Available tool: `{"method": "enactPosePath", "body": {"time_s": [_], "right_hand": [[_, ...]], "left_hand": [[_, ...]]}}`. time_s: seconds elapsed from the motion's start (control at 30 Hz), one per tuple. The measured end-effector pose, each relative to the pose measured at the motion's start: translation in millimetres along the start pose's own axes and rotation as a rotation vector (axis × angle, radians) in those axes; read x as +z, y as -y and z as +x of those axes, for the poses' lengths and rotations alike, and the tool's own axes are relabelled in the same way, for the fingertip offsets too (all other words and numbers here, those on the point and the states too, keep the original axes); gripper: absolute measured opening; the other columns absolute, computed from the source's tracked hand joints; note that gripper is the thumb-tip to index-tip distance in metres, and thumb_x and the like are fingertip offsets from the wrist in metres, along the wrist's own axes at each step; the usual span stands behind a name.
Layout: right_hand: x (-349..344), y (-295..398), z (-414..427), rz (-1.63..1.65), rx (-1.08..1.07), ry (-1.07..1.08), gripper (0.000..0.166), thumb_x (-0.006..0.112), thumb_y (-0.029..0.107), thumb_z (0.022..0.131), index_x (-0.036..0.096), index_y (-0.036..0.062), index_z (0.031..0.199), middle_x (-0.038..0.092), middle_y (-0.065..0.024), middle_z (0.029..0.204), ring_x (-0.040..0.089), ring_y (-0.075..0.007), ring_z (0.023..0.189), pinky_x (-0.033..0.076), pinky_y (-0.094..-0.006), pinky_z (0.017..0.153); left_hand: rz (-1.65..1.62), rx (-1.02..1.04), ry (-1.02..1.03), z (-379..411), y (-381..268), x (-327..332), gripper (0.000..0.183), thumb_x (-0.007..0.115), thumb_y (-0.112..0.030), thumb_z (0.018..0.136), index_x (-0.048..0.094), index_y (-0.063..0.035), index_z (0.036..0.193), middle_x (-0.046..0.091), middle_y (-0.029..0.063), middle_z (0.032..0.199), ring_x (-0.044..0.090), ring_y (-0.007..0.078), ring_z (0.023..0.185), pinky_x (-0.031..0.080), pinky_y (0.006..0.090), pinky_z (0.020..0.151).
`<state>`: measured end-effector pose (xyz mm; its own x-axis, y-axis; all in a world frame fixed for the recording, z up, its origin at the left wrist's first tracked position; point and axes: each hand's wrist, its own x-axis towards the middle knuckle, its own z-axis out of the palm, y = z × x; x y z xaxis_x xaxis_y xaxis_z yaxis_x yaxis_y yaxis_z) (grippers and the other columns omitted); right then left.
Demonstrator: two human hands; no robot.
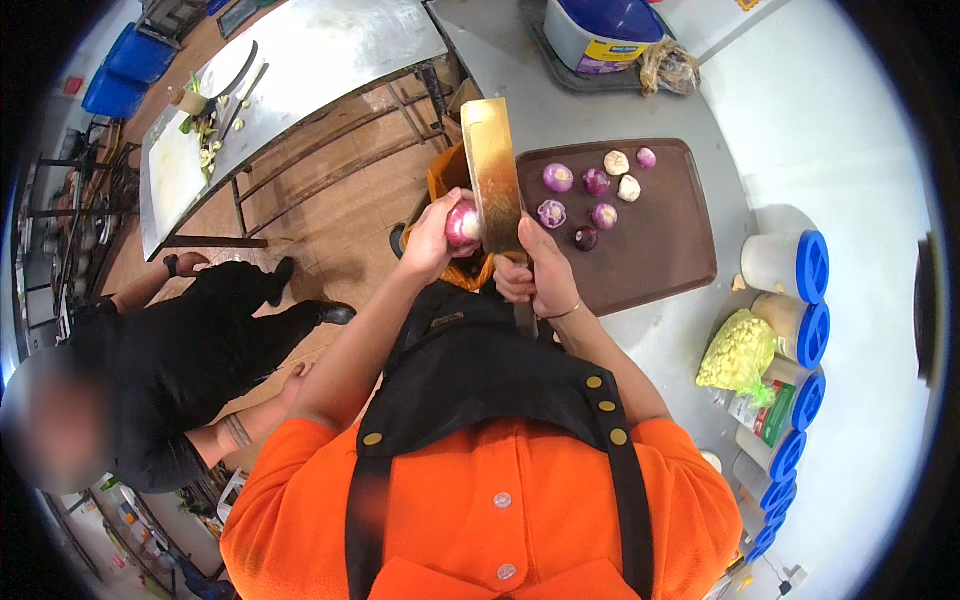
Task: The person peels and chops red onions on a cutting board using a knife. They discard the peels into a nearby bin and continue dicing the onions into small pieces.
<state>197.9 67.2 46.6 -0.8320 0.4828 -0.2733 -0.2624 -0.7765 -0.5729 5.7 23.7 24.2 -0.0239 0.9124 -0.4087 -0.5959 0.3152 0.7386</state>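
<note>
My left hand [433, 238] grips a red onion [463, 223] with a pale patch facing the blade. In my right hand [546, 271] is a broad cleaver [493, 172], its blade raised upright and very close to the onion; whether they touch I cannot tell. Below both hands, an orange bag [448, 171] hangs open, partly hidden by the blade and my hands. To the right, a brown tray [652, 259] lies on the metal table. It holds several red onions [558, 178], some peeled, and two whitish bulbs [616, 163] that look like garlic.
A white tub [600, 46] stands at the table's back beside a tied plastic bag [669, 67]. Blue-lidded containers [780, 264] and a bag of pale cloves [739, 352] line the right wall. Another table [330, 45] carries knives [244, 71]. A person in black [225, 330] is at left.
</note>
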Motion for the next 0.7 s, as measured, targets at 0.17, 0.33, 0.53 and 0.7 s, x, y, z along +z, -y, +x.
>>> {"method": "enactPosePath", "body": {"time_s": [0.17, 0.33, 0.53, 0.7], "right_hand": [[-17.5, -15.3, 11.2, -0.382, -0.002, -0.189, 0.028, 0.046, 0.042, 0.107, 0.051, 0.0148, 0.101, 0.034, 0.0065, 0.056, 0.027, -0.0035, 0.043, 0.021, -0.0218, 0.038], [-19.5, -10.4, 5.4, -0.118, 0.188, -0.147, 0.034, 0.047, 0.048, 0.105, 0.051, 0.0141, 0.105, 0.032, 0.0074, 0.056, 0.026, -0.0032, 0.042, 0.020, -0.0217, 0.038], [-45.5, -1.3, 4.0, 0.134, 0.222, -0.068, 0.041, 0.041, 0.053, 0.106, 0.054, 0.0142, 0.111, 0.031, 0.0078, 0.054, 0.024, -0.0042, 0.038, 0.019, -0.0222, 0.036], [-43.6, -5.5, 7.1, 0.100, 0.238, -0.050, 0.043, 0.041, 0.055, 0.105, 0.054, 0.0133, 0.105, 0.030, 0.0083, 0.054, 0.023, -0.0042, 0.038, 0.019, -0.0230, 0.036]], "left_hand": [[-0.138, -0.118, -0.230, 3.9, 32.4, 7.2, 0.046, 0.040, -0.052, 0.105, 0.060, -0.0107, 0.108, 0.063, 0.0033, 0.086, 0.058, 0.0156, 0.071, 0.041, 0.0310, 0.059], [0.024, -0.072, -0.382, 4.7, 40.9, 6.0, 0.033, 0.040, -0.036, 0.104, 0.060, -0.0096, 0.101, 0.063, 0.0043, 0.084, 0.056, 0.0152, 0.068, 0.043, 0.0291, 0.058], [0.043, -0.069, 0.010, 5.8, 34.4, -26.8, 0.034, 0.042, -0.036, 0.098, 0.057, -0.0065, 0.107, 0.063, 0.0096, 0.092, 0.061, 0.0168, 0.072, 0.041, 0.0244, 0.052], [-0.059, -0.116, 0.194, -6.3, 29.8, -38.7, 0.039, 0.048, -0.039, 0.092, 0.051, -0.0068, 0.115, 0.060, 0.0110, 0.092, 0.056, 0.0186, 0.066, 0.036, 0.0270, 0.049]]}}
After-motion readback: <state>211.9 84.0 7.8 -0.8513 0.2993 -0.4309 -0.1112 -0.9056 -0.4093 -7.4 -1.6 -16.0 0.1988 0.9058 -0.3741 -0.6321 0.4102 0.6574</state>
